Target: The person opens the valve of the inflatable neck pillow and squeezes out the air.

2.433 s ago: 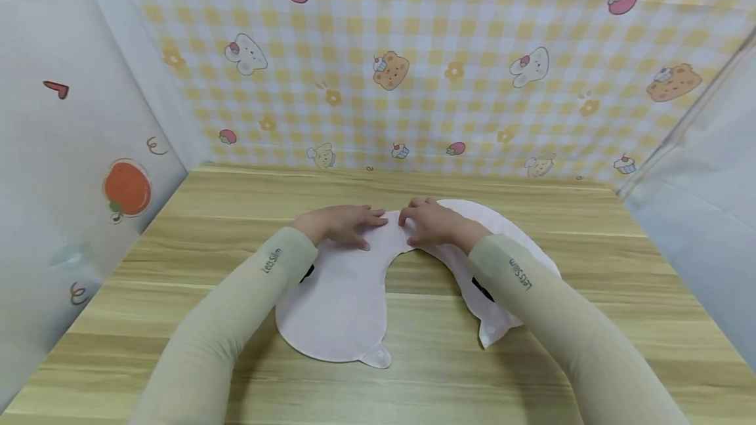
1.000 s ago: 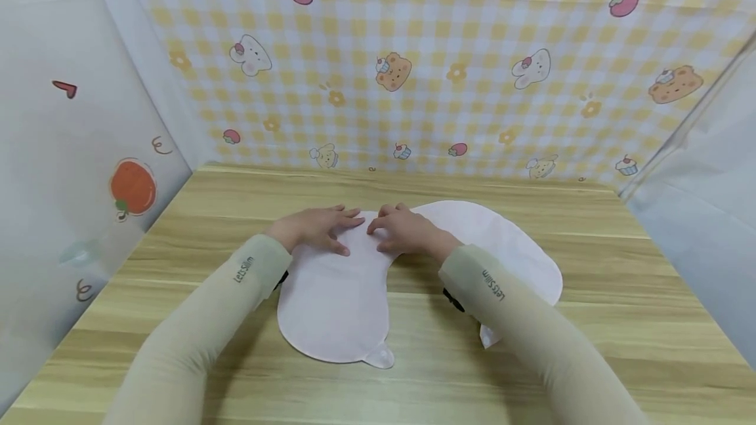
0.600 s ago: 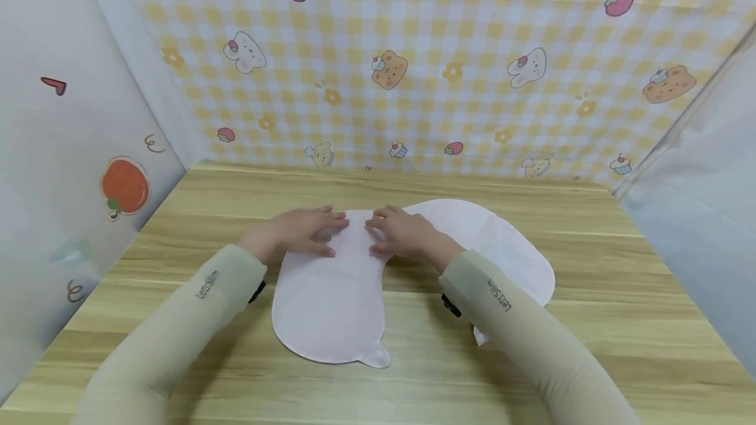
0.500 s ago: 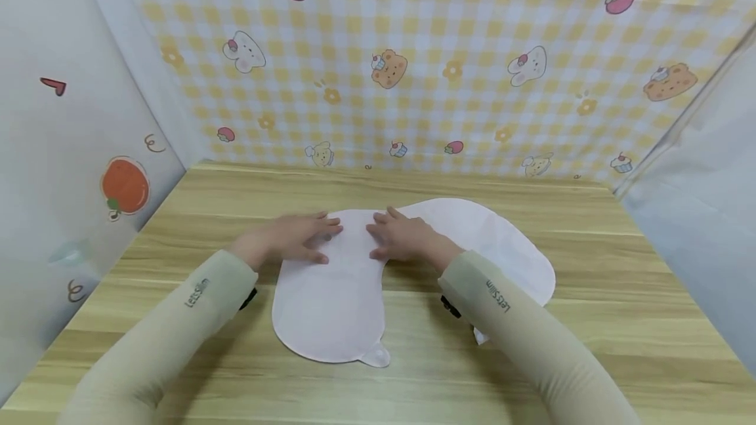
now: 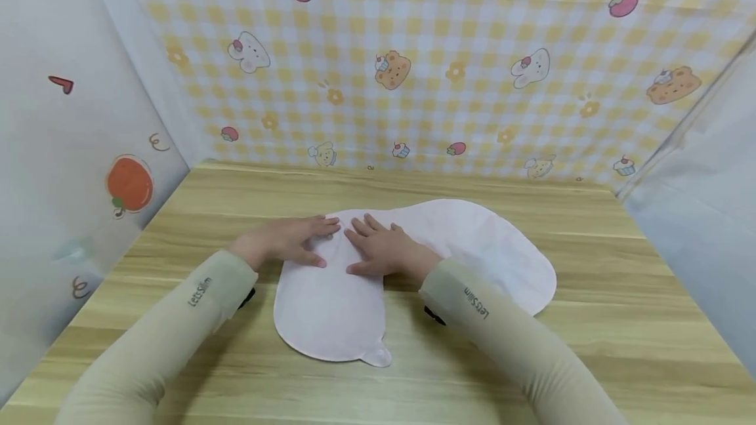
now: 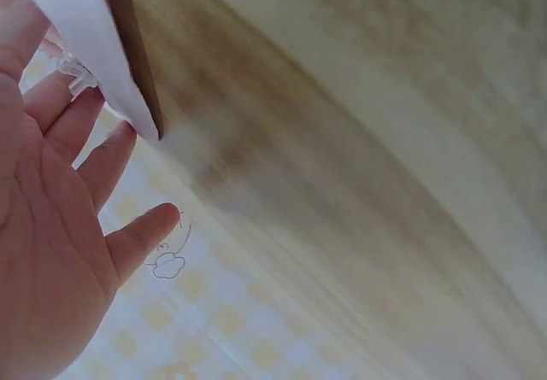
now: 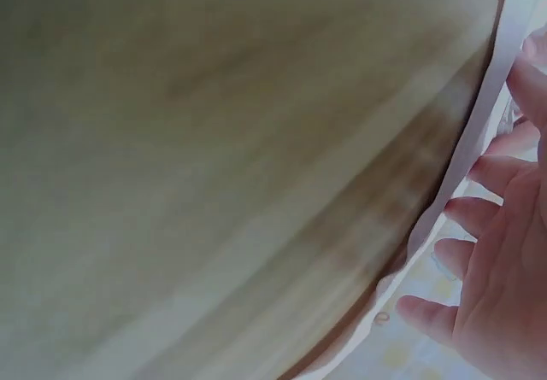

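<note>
A flat, pale pink U-shaped inflatable neck pillow (image 5: 331, 313) lies on the wooden table, with a small tab (image 5: 378, 354) at the end of its left lobe. On the upper left lobe rests my left hand (image 5: 289, 239), fingers spread. My right hand (image 5: 386, 251) lies just beside it, fingers fairly straight and pointing toward the left one. Between the two hands the fabric is creased. In the left wrist view a clear plastic valve (image 6: 79, 74) stands by the left fingers at the pillow's edge. My right forearm covers part of the right lobe.
The wood-grain table (image 5: 620, 320) reaches back to a wall hung with yellow checked cloth (image 5: 425, 103). A white printed sheet (image 5: 65, 169) hangs at the left, and another pale sheet (image 5: 709, 195) at the right.
Both hands have moved left along the pillow from its top middle onto the upper left lobe. My right fingers are now straighter and closer to the left hand. The pillow has stayed in place.
</note>
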The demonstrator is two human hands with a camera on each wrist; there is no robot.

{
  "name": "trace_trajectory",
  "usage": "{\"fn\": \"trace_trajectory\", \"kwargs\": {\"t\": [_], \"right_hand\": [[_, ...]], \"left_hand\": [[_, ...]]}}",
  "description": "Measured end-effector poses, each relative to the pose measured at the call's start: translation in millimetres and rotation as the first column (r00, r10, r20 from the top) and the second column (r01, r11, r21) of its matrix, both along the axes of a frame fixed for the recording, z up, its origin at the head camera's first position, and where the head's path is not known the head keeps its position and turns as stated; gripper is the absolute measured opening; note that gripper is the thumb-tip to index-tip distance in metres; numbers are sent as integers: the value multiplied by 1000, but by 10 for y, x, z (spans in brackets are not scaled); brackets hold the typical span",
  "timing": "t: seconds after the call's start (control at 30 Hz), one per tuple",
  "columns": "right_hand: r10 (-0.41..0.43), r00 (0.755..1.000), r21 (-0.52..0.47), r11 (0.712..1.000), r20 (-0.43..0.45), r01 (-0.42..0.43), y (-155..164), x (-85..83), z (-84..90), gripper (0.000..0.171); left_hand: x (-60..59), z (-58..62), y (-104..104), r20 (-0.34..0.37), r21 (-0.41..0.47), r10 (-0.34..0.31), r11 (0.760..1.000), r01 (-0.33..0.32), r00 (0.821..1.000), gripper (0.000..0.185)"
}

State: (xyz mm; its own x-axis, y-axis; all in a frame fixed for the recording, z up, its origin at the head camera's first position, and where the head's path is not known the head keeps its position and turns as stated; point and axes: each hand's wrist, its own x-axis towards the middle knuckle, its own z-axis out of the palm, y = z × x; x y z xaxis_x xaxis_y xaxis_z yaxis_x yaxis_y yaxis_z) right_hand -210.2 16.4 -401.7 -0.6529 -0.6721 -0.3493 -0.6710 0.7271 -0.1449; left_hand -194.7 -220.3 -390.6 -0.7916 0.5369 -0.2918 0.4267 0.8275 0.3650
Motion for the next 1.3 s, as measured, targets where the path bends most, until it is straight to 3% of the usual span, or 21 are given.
{"fn": "trace_trajectory", "kwargs": {"t": [0.2, 0.3, 0.43, 0.53, 0.67, 0.97, 1.17, 1.3], "right_hand": [[11, 1000, 2, 1000, -1, -11, 85, -3, 19, 83], [-127, 992, -10, 992, 19, 127, 199, -33, 73, 90], [-373, 922, 2, 927, 99, 375, 341, -93, 93, 101], [-437, 887, 55, 899, 147, 434, 416, -129, 50, 104], [-405, 900, 61, 914, 160, 400, 413, -142, -21, 104], [-293, 951, 33, 956, 96, 292, 112, -47, -117, 98], [-150, 983, 29, 989, 108, 147, -124, 38, -76, 96], [-90, 989, 31, 996, 119, 87, -190, 66, -42, 92]], "left_hand": [[24, 42, 27, -23, -54, -3, 999, 2, 1000, 79], [107, 76, 8, -57, -87, -12, 996, 7, 998, 77], [270, 114, -53, -73, -141, 12, 990, -22, 997, 82], [353, 115, -87, -48, -188, 56, 980, -64, 997, 91], [392, 96, -108, -31, -194, 88, 977, -92, 996, 95], [400, 68, -106, -31, -206, 100, 973, -104, 995, 96], [394, 74, -106, -55, -220, 93, 970, -103, 994, 97], [401, 53, -122, -59, -220, 100, 969, -111, 993, 97]]}}
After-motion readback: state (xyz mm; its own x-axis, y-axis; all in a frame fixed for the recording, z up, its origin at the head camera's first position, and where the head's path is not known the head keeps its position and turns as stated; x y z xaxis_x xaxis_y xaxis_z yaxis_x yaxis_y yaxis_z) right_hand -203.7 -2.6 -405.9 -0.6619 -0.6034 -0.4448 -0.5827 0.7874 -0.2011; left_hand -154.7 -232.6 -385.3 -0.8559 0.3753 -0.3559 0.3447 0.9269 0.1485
